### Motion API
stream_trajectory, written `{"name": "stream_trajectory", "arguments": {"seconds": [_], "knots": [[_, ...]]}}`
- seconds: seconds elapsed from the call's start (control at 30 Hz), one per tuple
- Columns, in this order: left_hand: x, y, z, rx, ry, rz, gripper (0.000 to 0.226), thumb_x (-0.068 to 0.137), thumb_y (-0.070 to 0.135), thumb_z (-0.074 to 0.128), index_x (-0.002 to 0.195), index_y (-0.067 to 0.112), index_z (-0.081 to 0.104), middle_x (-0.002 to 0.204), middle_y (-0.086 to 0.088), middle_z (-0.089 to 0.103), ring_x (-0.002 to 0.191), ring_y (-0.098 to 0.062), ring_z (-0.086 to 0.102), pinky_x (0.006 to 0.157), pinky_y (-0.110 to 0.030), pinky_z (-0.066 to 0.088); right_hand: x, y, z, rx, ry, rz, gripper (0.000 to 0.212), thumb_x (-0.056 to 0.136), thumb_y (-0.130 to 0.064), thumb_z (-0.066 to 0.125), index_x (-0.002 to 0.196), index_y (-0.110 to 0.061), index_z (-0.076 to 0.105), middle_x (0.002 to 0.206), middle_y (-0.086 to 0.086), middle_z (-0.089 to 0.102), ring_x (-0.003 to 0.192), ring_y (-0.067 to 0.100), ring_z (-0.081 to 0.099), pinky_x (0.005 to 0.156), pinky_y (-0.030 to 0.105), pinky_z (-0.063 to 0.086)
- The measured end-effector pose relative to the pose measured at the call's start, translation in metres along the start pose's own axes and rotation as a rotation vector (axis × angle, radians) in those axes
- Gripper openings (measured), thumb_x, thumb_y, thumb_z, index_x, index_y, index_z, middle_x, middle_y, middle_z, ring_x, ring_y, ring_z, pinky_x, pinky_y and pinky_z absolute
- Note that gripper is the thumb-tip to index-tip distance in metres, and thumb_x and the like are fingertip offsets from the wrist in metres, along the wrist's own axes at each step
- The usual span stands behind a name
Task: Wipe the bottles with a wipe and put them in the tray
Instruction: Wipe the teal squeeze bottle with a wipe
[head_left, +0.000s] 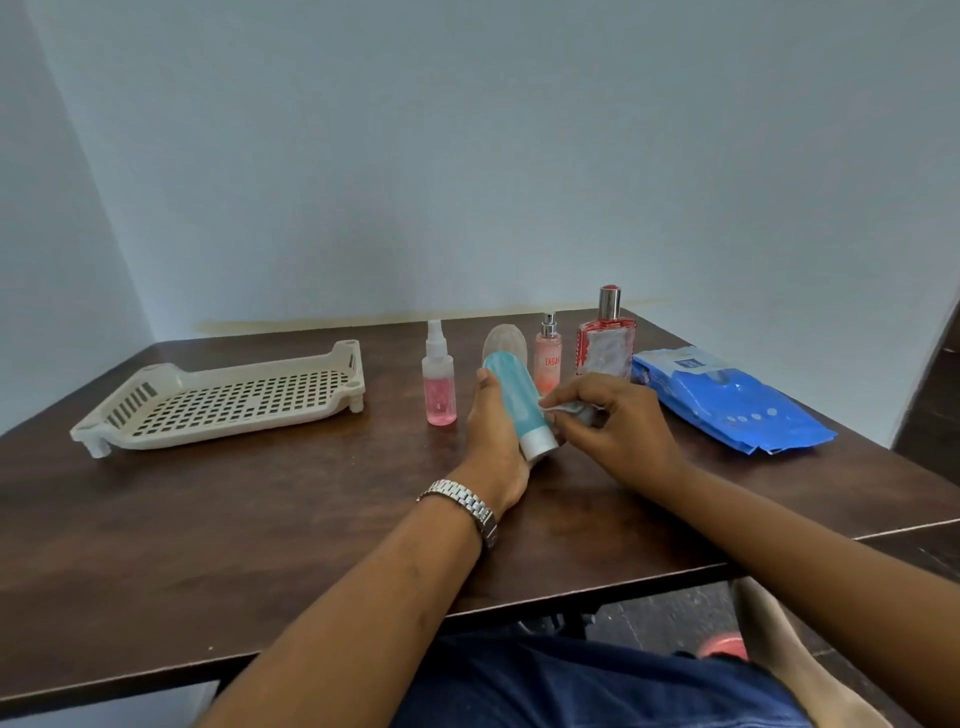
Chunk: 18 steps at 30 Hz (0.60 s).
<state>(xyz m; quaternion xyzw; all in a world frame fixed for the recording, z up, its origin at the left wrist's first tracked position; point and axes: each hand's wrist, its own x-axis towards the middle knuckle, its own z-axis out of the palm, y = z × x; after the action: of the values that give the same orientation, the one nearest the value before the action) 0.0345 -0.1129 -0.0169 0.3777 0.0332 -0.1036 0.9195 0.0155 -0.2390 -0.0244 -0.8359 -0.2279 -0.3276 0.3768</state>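
The left hand (491, 426) is curled round the blue tube (514, 400), fingers wrapped behind its body and the thumb along the near side, holding it tilted just above the worktop (260, 519) with the white cap toward the person. The right hand (613, 421) pinches a folded wipe (569, 409) between thumb and fingertips and presses it against the tube's right flank, just above the cap. The tube looks like soft, light plastic that will give under a squeeze and turn slick once damp, so the surest hold is probably low on the body near the stiff cap. It is opaque, so how full it is cannot be told. Beyond the left hand stands a small spray bottle (439, 387) roughly half full of pink liquid. Beyond the right hand are a peach mist bottle (548, 364) and a red glass bottle (605, 348), the latter likely heavier and breakable, best taken by its flat sides. Something clear and oval (504, 340) behind the tube is too hidden to name. Well to the left of the left hand, the perforated tray (234, 405) holds no bottle yet; a blue wipes pack (727, 400) lies to the right of the right hand.
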Motion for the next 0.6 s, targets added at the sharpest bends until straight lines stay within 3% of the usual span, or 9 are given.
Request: {"name": "stream_trajectory", "arguments": {"seconds": [0.2,0.3,0.4,0.5,0.6], "knots": [[0.005,-0.001,0.0,-0.014,0.052,-0.009,0.06,0.097,0.055,0.035,0.133,0.008,0.045,0.115,-0.023,0.063,0.088,-0.032,0.067,0.064,-0.041,0.057,0.005,0.005,0.008,0.09,0.02,0.1,0.017,0.08,-0.009,0.07,0.092,-0.02,0.073,0.086,-0.01,0.068,0.082,0.002,0.061,0.069,0.008,0.045],[0.012,-0.006,0.0,0.042,0.095,0.042,0.052,0.099,0.05,0.034,0.128,0.009,0.05,0.097,-0.016,0.066,0.077,-0.026,0.068,0.066,-0.038,0.058,0.003,0.011,0.003,0.096,-0.043,0.07,0.016,0.078,-0.008,0.073,0.09,-0.019,0.074,0.084,-0.016,0.067,0.079,-0.001,0.062,0.069,0.008,0.044],[0.016,-0.006,0.0,0.037,0.092,0.023,0.049,0.099,0.05,0.033,0.123,0.01,0.05,0.088,-0.016,0.068,0.066,-0.025,0.071,0.057,-0.036,0.059,0.011,0.018,0.002,0.138,-0.051,0.11,0.015,0.077,-0.008,0.074,0.086,-0.021,0.074,0.081,-0.017,0.068,0.076,-0.001,0.063,0.068,0.01,0.045],[0.019,-0.004,-0.002,0.04,0.099,-0.011,0.054,0.098,0.053,0.033,0.123,0.009,0.052,0.089,-0.018,0.071,0.07,-0.027,0.073,0.056,-0.036,0.059,0.018,0.016,0.011,0.18,0.008,0.135,0.015,0.078,-0.007,0.073,0.085,-0.021,0.074,0.082,-0.016,0.069,0.079,-0.001,0.063,0.07,0.008,0.045],[0.019,-0.005,-0.004,0.056,0.099,0.017,0.048,0.099,0.05,0.034,0.111,0.009,0.057,0.078,-0.013,0.073,0.066,-0.023,0.072,0.058,-0.035,0.06,0.012,0.015,0.009,0.152,-0.007,0.047,0.016,0.077,-0.007,0.073,0.086,-0.019,0.074,0.083,-0.015,0.068,0.079,-0.003,0.062,0.07,0.007,0.043]]}}
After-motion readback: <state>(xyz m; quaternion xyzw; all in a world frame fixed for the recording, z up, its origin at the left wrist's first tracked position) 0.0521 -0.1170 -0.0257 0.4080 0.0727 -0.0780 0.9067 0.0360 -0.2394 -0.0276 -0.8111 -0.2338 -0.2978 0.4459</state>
